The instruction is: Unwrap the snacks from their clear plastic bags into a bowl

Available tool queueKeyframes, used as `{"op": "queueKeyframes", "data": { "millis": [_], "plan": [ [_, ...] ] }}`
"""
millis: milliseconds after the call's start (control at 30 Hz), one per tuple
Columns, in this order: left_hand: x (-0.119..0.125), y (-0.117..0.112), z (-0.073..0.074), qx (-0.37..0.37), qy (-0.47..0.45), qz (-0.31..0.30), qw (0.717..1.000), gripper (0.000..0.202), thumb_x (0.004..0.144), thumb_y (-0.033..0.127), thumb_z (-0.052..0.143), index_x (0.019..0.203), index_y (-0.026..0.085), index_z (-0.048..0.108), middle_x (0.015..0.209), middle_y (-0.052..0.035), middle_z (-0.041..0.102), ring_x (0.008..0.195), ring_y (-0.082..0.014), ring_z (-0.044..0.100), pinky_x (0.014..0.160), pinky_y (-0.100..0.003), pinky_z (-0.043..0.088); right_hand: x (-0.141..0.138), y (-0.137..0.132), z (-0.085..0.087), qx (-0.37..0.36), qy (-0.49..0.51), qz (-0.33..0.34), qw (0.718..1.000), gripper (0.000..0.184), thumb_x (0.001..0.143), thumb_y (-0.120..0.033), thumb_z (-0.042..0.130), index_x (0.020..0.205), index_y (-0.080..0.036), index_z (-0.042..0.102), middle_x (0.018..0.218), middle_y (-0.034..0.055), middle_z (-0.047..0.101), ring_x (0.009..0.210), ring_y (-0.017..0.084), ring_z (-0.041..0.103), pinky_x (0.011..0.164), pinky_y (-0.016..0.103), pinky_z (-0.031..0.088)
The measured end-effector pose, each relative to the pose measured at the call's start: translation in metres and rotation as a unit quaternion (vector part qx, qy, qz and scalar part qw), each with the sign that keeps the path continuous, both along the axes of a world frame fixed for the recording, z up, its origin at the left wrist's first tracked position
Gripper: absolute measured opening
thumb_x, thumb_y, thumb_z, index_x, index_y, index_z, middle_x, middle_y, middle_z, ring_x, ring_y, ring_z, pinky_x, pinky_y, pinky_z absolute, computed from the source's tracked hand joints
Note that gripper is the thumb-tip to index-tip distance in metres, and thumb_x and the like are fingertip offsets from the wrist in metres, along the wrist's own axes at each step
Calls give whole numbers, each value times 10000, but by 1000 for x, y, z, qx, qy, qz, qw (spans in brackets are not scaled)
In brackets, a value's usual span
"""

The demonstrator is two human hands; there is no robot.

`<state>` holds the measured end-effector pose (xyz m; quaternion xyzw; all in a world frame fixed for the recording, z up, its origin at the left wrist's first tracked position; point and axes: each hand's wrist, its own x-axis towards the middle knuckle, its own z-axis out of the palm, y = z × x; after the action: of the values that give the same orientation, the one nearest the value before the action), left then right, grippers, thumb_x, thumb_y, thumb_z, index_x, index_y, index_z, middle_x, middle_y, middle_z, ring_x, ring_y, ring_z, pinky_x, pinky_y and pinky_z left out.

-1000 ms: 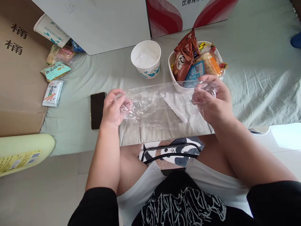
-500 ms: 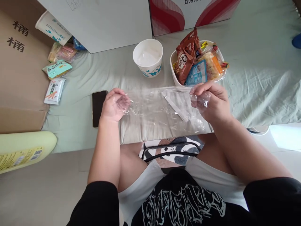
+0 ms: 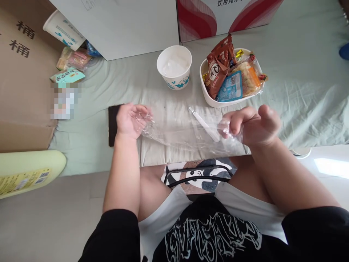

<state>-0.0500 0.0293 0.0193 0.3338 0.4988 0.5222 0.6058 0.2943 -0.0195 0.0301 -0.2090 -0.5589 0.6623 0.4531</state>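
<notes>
Between my hands stretches a sheet of clear plastic film, low over the cloth-covered surface. Its left end is gripped in the curled fingers of my left hand. At the other end, my right hand pinches bunched film, its thumb raised and slightly blurred. Through the film shows a slim white tool with a metallic tip, lying slantwise on the cloth. A white paper tub with blue leaf print stands behind the film, something translucent inside. Right of it, a white bowl holds several wrapped snacks.
A dark phone lies beside my left wrist. Snack packs and a tipped paper tub lie by the cardboard box at left. A white box and a red-and-white box stand at the back.
The film has dropped and slackened, its upper edge lower than before. My right hand has turned and moved slightly right, with its thumb lifting. My left hand has shifted only slightly.
</notes>
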Motion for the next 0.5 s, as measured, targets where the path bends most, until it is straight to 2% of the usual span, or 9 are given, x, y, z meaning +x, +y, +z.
{"op": "queueKeyframes", "data": {
  "millis": [67,133,167,233,300,333,400,467,500],
  "plan": [
    [-1,-1,-2,-7,6,-60,998,184,684,312,768,687,152,677,766,-43,682,663,-171,696,545,-268,551,1,-5,4,-32,60,119,991,634,933,-755,456,662,-220,662,531,26,636,415,154,586,449,290,471],
    [-2,-3,-1,-27,1,-142,989,243,598,233,802,817,153,735,860,-34,711,663,-169,713,496,-248,542,2,-8,6,-88,122,176,973,603,955,-750,434,723,-233,640,446,-32,546,341,121,499,416,251,422],
    [-1,-3,-1,-40,1,-177,983,301,582,204,804,874,158,750,900,-31,719,640,-158,709,446,-227,503,2,-8,5,-118,141,157,971,551,960,-725,464,759,-241,635,422,-61,494,322,106,445,406,236,399],
    [1,-4,1,-57,7,-223,973,377,565,143,786,941,166,763,961,-31,730,574,-122,675,344,-185,366,-2,-6,1,-163,134,30,977,421,935,-648,590,805,-249,628,433,-95,419,344,82,374,417,217,380],
    [6,-3,2,-64,10,-254,965,432,534,88,751,959,164,771,946,-36,738,510,-96,624,296,-181,243,-10,-2,-6,-171,83,-122,974,333,871,-550,724,807,-239,622,506,-91,438,426,72,413,460,204,405],
    [9,-3,3,-69,7,-276,959,456,523,72,734,968,163,775,885,-33,734,478,-90,593,290,-186,212,-15,0,-9,-168,53,-168,970,305,847,-500,766,811,-232,623,568,-75,497,492,74,484,497,200,435],
    [17,-4,5,-80,2,-335,939,490,527,59,711,1001,162,777,730,-14,696,420,-81,522,294,-195,195,-28,0,-14,-180,0,-173,968,281,812,-430,814,894,-222,646,794,-24,654,721,98,652,632,210,532],
    [26,-8,6,-83,-1,-384,919,500,543,57,711,1028,160,777,684,-13,680,403,-79,492,306,-206,205,-41,-4,-16,-205,-32,-104,973,406,755,-371,866,1058,-220,642,1055,23,708,948,131,709,794,247,589],
    [30,-10,7,-78,-6,-398,914,501,547,59,719,1034,164,776,734,-29,705,415,-82,505,314,-213,218,-47,-8,-16,-216,-45,-58,974,509,718,-340,892,1131,-221,618,1113,34,705,978,137,710,822,260,597]
  ]
}}
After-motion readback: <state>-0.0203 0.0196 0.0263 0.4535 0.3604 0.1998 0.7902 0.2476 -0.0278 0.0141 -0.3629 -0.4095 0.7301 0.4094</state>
